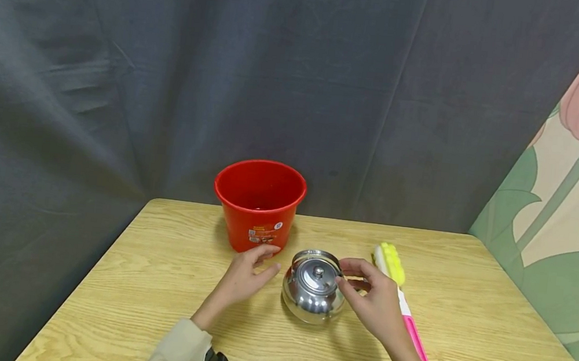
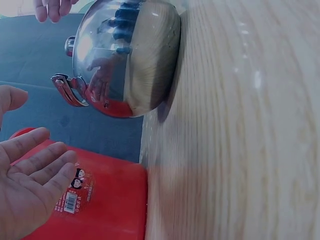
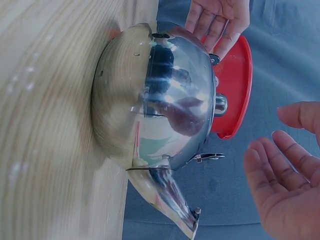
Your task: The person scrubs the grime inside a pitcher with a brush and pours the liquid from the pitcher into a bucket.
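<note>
A shiny steel teapot [image 1: 313, 299] with a knobbed lid stands upright on the table, its handle folded down toward the back. The spout [image 3: 167, 200] shows in the right wrist view. My left hand [image 1: 246, 275] hovers left of the pot, apart from it, fingers loosely extended. On the other side my right hand [image 1: 372, 296] is held over the spout side, thumb and fingers spread with nothing between them. In the right wrist view there is a gap between the right hand [image 3: 287, 175] and the pot.
Behind the left hand stands a red bucket [image 1: 259, 224]. To the right of the right hand lies a brush with a yellow sponge head [image 1: 392, 263] and a pink handle [image 1: 415, 339]. A dark curtain [image 1: 289, 76] hangs behind the wooden table [image 1: 154, 284].
</note>
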Demonstrator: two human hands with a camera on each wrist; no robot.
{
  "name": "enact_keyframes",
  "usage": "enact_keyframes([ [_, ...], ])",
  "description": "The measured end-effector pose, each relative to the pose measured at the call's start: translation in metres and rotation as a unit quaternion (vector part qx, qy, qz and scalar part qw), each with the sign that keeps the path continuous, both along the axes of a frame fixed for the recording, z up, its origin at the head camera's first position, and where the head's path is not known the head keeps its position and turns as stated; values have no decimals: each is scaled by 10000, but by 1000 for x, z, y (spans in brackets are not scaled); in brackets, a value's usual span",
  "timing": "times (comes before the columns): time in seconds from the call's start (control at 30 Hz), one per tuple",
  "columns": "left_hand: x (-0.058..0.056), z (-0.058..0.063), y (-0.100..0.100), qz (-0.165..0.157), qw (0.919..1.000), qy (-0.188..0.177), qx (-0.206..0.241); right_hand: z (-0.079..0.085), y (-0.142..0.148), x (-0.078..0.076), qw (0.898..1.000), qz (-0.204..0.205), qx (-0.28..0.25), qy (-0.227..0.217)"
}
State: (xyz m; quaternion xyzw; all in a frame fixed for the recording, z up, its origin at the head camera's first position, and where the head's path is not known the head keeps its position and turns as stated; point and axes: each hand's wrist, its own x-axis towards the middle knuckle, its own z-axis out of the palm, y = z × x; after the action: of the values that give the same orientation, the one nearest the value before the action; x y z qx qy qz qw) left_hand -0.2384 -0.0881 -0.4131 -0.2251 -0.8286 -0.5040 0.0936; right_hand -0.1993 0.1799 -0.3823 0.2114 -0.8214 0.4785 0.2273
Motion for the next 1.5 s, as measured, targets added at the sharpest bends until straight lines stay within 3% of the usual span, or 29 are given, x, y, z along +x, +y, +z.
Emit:
enact_keyframes([
  [0.37, -1, -2, 6, -108, 9999, 9, 99, 1, -3, -1, 10000, 4, 72, -12],
  [0.7, -2, -2, 11, -434, 9962, -516, 543, -1, -5, -2, 9996, -47, 236, -126],
  [0.97, -3, -5, 13, -414, 9951, -626, 649, -1, -8, 0, 9996, -60, 236, -114],
  [1.2, -2, 1, 14, -562, 9899, -962, 875, -2, -10, -2, 9998, 24, 214, 21],
  [1.27, -6, -4, 14, -618, 9893, -936, 934, -2, -11, -3, 9997, 25, 222, 61],
  [1.5, -8, -7, 17, -759, 9851, -1046, 1130, -3, -13, -4, 9997, 86, 223, 18],
])
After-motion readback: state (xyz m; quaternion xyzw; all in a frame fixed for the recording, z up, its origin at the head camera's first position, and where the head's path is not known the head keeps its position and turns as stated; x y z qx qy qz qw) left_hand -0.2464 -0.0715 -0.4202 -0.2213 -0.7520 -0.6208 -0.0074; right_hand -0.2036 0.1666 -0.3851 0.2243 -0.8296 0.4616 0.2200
